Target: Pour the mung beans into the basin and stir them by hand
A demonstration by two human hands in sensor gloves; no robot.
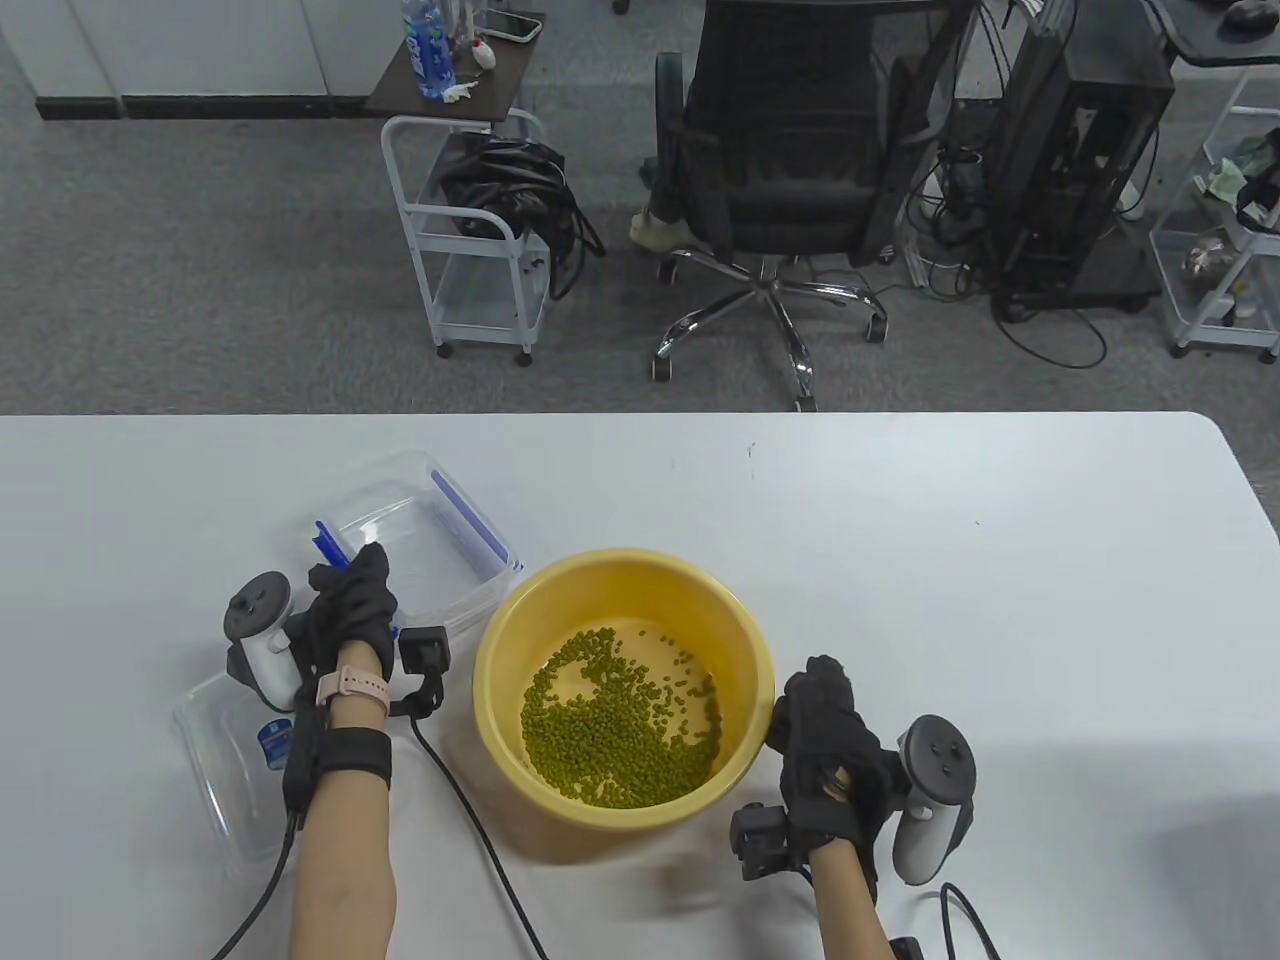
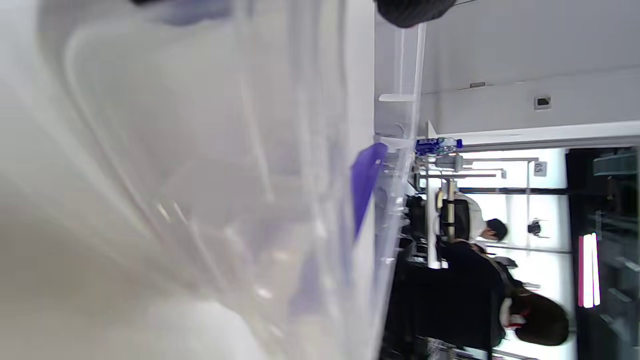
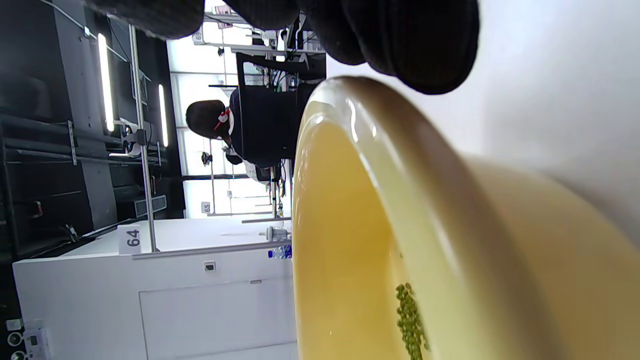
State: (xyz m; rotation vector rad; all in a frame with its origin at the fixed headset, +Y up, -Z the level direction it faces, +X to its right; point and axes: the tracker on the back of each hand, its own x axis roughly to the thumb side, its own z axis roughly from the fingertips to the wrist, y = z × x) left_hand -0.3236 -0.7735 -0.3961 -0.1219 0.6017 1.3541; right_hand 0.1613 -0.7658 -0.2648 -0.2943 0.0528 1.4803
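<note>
White table [image 1: 900, 600] holds yellow basin [image 1: 745, 640] of green mung beans [image 1: 610, 730].

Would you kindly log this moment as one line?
beans: in yellow basin | left hand: on clear container | right hand: at basin rim

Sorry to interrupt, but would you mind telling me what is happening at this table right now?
A person in sensor gloves is working with mung beans, which already lie in the yellow basin mid-table. The left hand rests on the rim of the empty clear container beside the basin, its lid lying flat nearer the person. The right hand sits against the basin's outer rim, not among the beans, so stirring is not yet under way.
</note>
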